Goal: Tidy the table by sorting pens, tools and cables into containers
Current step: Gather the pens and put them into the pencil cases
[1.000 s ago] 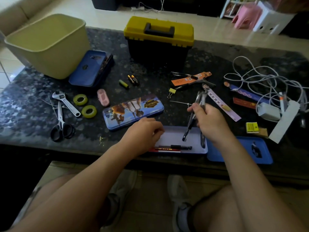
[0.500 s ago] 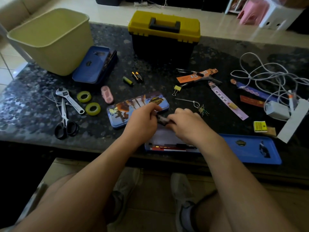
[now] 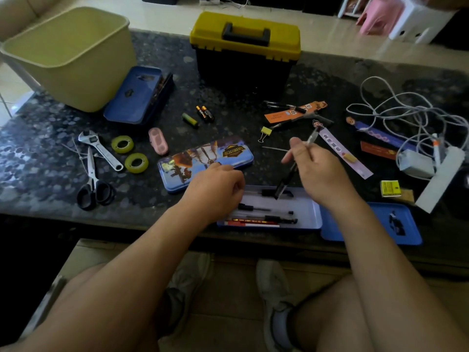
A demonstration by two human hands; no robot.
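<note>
Pen over the open tin

Right hand [image 3: 321, 171] pinches a pen [image 3: 294, 166], slanted, its lower end just above the tin [image 3: 308, 212] at the tabletop's [image 3: 38, 174] near edge; more pens [image 3: 264, 217] lie inside. Left hand [image 3: 215, 190] rests curled at the tin's left end, and I cannot tell if it holds anything. Left of the tin lie scissors [image 3: 94, 186] and a wrench [image 3: 100, 149]; behind it the toolbox [image 3: 245, 52]; right of it the cables [image 3: 411, 118].
</note>
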